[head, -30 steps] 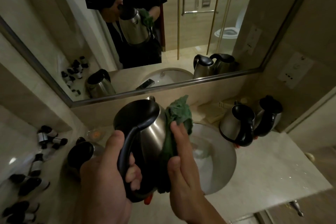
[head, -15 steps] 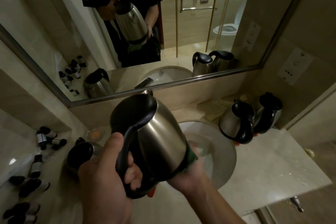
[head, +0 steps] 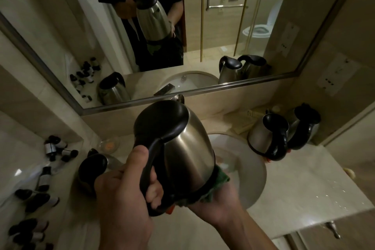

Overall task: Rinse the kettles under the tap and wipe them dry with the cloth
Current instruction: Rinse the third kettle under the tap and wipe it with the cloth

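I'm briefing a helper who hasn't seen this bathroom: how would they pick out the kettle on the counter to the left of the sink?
Start at the round sink below the mirror. On the counter to its left, beside the small dark-capped bottles, stands one steel kettle. It stands alone, unlike the pair of kettles right of the sink and the one held by the hands.

You see a silver steel kettle (head: 188,156) with black lid and handle, a dark green cloth (head: 220,178), and a cream marbled counter (head: 304,178).
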Motion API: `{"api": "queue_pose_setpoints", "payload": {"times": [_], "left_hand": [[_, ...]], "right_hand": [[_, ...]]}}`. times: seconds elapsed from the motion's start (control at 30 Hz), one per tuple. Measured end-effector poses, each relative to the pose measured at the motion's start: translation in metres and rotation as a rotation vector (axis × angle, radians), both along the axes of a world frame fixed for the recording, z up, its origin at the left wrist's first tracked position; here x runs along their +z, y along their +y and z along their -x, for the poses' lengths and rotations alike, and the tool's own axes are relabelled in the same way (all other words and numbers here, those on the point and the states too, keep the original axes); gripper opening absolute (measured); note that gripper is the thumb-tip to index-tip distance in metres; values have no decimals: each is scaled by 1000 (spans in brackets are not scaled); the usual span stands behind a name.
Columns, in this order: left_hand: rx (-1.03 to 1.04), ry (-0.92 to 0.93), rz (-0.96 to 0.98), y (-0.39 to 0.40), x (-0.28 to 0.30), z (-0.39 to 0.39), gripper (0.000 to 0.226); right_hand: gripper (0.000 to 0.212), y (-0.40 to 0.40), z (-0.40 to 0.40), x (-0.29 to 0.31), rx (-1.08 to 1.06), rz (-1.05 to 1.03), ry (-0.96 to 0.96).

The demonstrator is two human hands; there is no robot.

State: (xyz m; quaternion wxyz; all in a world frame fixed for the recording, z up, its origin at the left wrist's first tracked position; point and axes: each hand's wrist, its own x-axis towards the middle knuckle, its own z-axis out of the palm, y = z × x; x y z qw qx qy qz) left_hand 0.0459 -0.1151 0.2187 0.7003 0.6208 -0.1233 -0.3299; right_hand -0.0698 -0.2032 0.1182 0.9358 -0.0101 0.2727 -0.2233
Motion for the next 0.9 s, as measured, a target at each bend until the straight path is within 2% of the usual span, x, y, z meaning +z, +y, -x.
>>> {"api": "queue_pose_setpoints", "payload": {"times": [0.2, 0.33, 0.4, 0.53, 0.6, 0.67, 0.73, 0.8, 0.9], "left_hand": [[11, 92, 57, 2, 2, 4, 44], [34, 81, 42, 1, 1, 1, 50], [32, 92, 49, 2, 1, -1, 51], [10, 121, 100, 3, 3, -2, 41], [-5, 98, 116, 3, 3, -4, 43], [-17, 75, 121, 3, 3, -4, 45], [-22, 86, 120, 2, 4, -3, 43], [-17, 128, 118, 2, 4, -3, 40], [-7, 129, 96, -2, 0, -6, 45]], "right_hand": [[74, -15, 14, 10, -206, -60, 42], [77, 11, 5, 16, -52, -156, 92], [78, 15, 7, 19, -77, -140, 111], [63, 7, 17, 25, -373, 29, 262], [49, 10, 13, 41, -440, 263, 332], [41, 24, 0, 56, -383, 559, 616], [55, 40, -7, 54, -261, 1045, 876], [70, 47, -8, 45, -101, 1454, 1009], [77, 42, -2, 59, 77, 1786, 990]]}}
